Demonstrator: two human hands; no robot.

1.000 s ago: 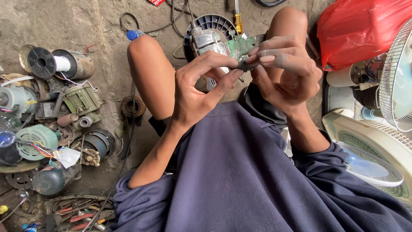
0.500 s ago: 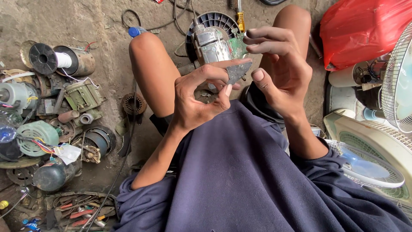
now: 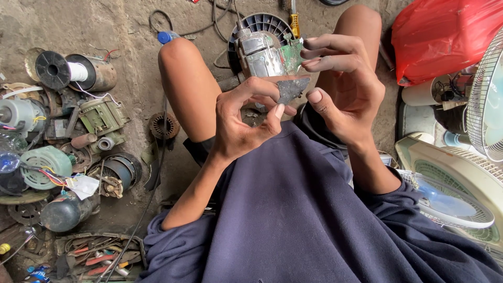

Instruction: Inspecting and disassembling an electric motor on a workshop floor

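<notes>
- the fan motor [image 3: 262, 52], a silver body with a green circuit piece at its side, sits low between the person's 2 knees over a dark round fan guard [image 3: 262, 23]; it looks unsupported by either hand, so a knee shift could tip it onto the dirt floor [image 3: 136, 94].
- the left hand [image 3: 243, 123] pinches a thin grey jagged shard [image 3: 291, 89] between thumb and fingertips; the grip is small, so it may slip, or its edge may nick skin.
- the right hand [image 3: 346, 86] is half open, fingers spread just beside the shard and holding nothing i can make out; a bump could knock it loose.
- a dropped shard would be hard to spot among the scattered old motors [image 3: 47, 162].
</notes>
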